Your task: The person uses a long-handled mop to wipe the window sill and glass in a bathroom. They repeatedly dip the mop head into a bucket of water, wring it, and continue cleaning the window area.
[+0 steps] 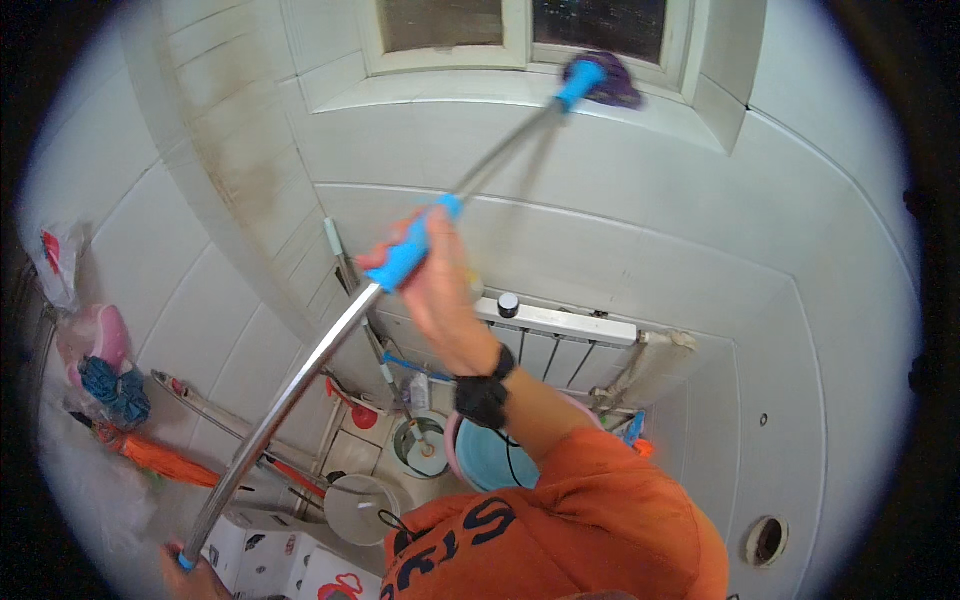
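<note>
A mop slants from the lower left up to the window. Its purple mop head (622, 88) rests at the window sill, against the lower window frame. Partway up, my right hand (440, 285) is wrapped round a blue grip (405, 258) on the metal mop handle (310, 375). My left hand (195, 582) is at the lower end of the handle, next to a small blue collar. Only part of that hand shows at the picture's edge, with its fingers closed about the pole. A black band (484, 392) circles my right wrist.
A white radiator (560, 325) stands below the window, with a small black-and-white jar on it. Beneath are a blue basin (490, 458), a spin bucket (420, 445) and a pale bucket (362, 508). Cleaning tools, an orange duster (165, 458) and bags line the left wall.
</note>
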The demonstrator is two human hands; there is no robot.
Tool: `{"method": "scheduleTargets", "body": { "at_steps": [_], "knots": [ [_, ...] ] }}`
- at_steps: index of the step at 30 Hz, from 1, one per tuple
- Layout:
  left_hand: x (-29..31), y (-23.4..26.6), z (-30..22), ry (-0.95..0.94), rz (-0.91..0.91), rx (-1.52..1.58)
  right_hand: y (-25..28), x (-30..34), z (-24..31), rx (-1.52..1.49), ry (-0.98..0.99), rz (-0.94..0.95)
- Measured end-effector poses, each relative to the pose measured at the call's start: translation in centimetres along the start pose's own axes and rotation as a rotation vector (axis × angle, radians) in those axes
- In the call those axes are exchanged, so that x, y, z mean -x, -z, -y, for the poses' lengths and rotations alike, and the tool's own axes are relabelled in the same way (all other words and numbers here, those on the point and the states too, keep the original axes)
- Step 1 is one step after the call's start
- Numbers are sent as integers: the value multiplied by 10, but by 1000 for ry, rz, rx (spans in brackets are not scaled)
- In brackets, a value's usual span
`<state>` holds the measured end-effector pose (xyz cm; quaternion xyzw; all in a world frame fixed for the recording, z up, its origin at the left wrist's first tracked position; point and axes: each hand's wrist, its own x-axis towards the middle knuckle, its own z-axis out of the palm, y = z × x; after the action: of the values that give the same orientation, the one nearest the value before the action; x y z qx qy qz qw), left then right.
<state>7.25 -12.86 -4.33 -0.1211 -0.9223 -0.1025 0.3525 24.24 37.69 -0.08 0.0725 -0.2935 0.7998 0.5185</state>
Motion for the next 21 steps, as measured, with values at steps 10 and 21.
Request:
{"method": "scheduleTargets", "body": {
  "at_steps": [10,21],
  "knots": [
    [22,-90,-9,-157,-212,139,9,63,44,152,41,-5],
    [134,15,118,91,-193,-143,-56,97,-136,-51,-370,126]
  ]
}}
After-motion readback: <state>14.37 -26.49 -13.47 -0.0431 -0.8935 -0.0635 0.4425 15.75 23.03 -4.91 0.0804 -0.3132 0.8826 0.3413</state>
